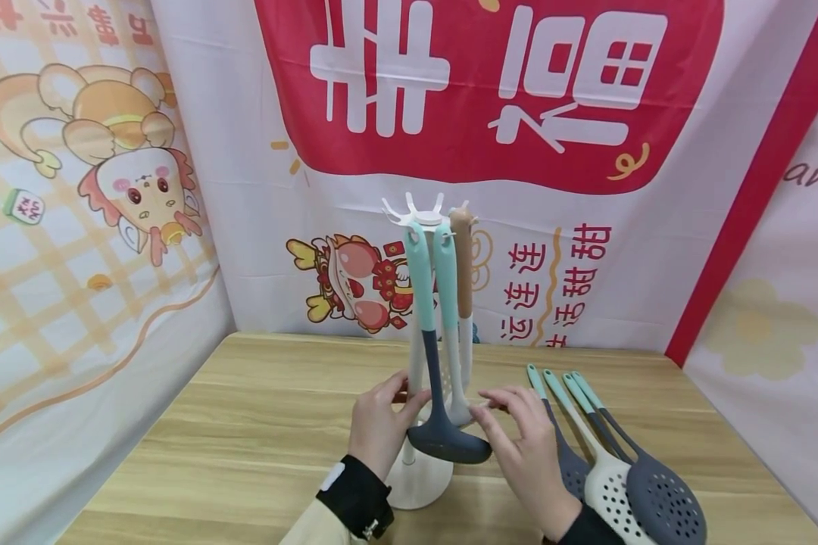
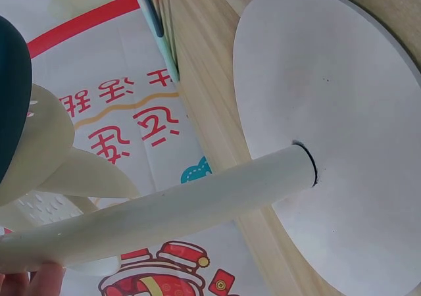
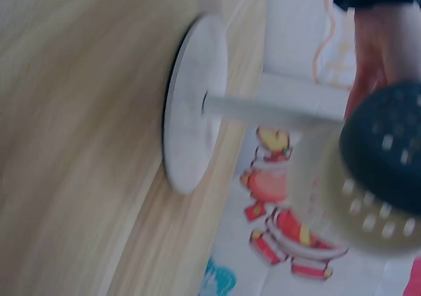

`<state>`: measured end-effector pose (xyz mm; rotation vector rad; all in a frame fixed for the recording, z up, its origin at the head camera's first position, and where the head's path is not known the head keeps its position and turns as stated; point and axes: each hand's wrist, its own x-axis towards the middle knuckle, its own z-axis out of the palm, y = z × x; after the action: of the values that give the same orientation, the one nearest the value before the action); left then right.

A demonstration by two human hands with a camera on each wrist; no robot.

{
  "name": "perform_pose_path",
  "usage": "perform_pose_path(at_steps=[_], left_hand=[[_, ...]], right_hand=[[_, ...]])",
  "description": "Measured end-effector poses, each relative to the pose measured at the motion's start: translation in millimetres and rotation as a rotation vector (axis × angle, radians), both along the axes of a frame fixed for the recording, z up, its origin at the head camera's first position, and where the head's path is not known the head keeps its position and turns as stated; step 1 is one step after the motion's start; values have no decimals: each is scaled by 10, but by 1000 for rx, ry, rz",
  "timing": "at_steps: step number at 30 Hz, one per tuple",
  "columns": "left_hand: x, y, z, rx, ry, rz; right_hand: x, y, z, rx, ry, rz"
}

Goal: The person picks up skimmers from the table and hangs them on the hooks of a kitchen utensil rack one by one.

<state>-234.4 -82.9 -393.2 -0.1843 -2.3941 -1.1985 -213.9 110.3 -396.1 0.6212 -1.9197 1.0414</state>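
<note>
Backdrop (image 1: 245,227) – white cloth with a large red panel; its big white characters are cut off at the top. Smaller red writing below, rotated: 连连 and 甜甜 read, and the table edge cuts the lowest character. Right side: "an" and a clipped third letter.

Table (image 1: 245,424): pale wood grain, near edge out of frame.

Utensil stand (image 1: 419,490) upright on the table, left of the laid-out tools: white round base, white pole, pronged crown. Pole partly covered by hanging utensils; base whole only in the blurred right wrist view.

Dark ladle (image 1: 450,445) hangs foremost from the crown, teal upper handle, dark grey neck and bowl. Just behind, pale ladle (image 1: 452,341), teal upper handle; bowl partly masked. Brown-handled utensil (image 1: 462,265) further back, head mostly hidden.

Four teal-ended utensils (image 1: 666,492) lie overlapping at right; one head is covered, lower ends cropped.

Left hand (image 1: 385,424): fingers and thumb curled round the pole, fingertips touching it in the left wrist view.

Right hand (image 1: 528,446): thumb and forefinger bent, slightly apart, at the ladle bowls' right edge; cannot tell whether they grip.
</note>
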Motion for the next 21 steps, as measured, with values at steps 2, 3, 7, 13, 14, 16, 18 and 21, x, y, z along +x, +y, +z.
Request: perform_pose_path(at_steps=[2,3,7,13,14,16,18,21], left_hand=[[-3,-2,-9,-8,14,-4],[-4,-3,-14,-9,19,-4],[-5,-7,-24,-14,40,-3],[-5,-3,-13,4,16,-4],[-5,-3,-12,3,14,-5],[0,0,-4,3,10,-4],[0,0,0,-3,14,-5],[1,-3,7,-4,19,-7]], right_hand=[[-65,72,-10,14,-18,-60],[-99,112,-19,24,-40,-91],[-211,278,-56,72,-160,-226],[-304,522,-87,162,-380,-354],[-314,557,-84,177,-413,-367],[-327,630,-67,206,-480,-395],[-342,706,-44,231,-543,-421],[-371,841,-17,276,-628,-455]])
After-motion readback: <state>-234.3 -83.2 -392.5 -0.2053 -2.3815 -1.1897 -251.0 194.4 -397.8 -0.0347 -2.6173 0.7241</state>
